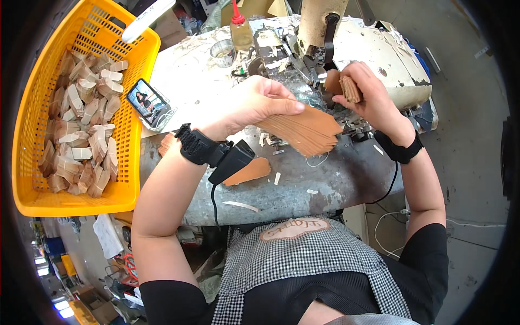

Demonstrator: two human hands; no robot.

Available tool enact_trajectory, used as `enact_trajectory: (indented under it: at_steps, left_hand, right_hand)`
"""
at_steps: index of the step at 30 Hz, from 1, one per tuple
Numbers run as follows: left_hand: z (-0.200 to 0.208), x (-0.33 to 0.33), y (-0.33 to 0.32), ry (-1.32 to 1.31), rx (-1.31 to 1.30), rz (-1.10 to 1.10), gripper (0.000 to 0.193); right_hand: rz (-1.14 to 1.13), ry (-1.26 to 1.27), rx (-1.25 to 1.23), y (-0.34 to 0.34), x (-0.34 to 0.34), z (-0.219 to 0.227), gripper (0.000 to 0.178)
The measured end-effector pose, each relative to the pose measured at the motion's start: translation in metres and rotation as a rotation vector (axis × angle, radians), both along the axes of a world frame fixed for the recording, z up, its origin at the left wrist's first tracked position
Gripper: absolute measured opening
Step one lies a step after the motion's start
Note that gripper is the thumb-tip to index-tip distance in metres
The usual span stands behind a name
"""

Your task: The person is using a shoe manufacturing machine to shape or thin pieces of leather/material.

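Note:
My left hand (273, 100) is closed on a fanned stack of tan leather pieces (307, 130), the thumb on top. A smaller bundle of leather pieces (351, 89) is gripped in my right hand (368, 92), edges facing left. Just left of that bundle, one brown leather piece (332, 82) sits at the working head of a cream machine (322, 24); whether my fingers touch it I cannot tell. Below my left wrist, another tan leather piece (249, 171) lies on the metal worktop (292, 197). More leather pieces (169, 143) show partly behind my left forearm.
A yellow basket (132, 184) full of bundled leather pieces stands at the left. Beside it a phone (147, 102) leans at the table edge. A red-tipped bottle (241, 32) and a glass cup (222, 52) stand at the back. Pale scraps (241, 206) litter the worktop.

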State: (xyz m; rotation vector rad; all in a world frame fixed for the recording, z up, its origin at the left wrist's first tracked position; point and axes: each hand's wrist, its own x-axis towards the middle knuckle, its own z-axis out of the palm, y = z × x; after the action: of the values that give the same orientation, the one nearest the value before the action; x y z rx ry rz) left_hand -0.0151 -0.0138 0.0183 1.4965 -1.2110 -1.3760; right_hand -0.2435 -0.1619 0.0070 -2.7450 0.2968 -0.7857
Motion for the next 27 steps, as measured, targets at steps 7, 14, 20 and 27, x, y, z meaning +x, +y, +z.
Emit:
enact_trajectory:
  at_steps: [7,14,20,27]
  left_hand:
    - [-0.015,0.019,-0.004,-0.081,0.075,0.181,0.037]
    - [-0.004,0.005,-0.002,-0.013,-0.057,0.009,0.035]
    - [-0.005,0.018,0.004,0.07,0.037,0.101,0.025]
    - [-0.013,0.004,-0.013,-0.366,0.057,0.135,0.032]
  right_hand:
    - [-0.072,-0.028,0.257,0.004,-0.005,0.01,0.045]
    - [0.011,0.032,-0.05,-0.002,-0.001,0.002,0.045]
    - [-0.067,-0.124,0.247,0.005,-0.003,0.005,0.042]
    - [0.112,0.018,0.323,0.009,0.001,0.013,0.038]
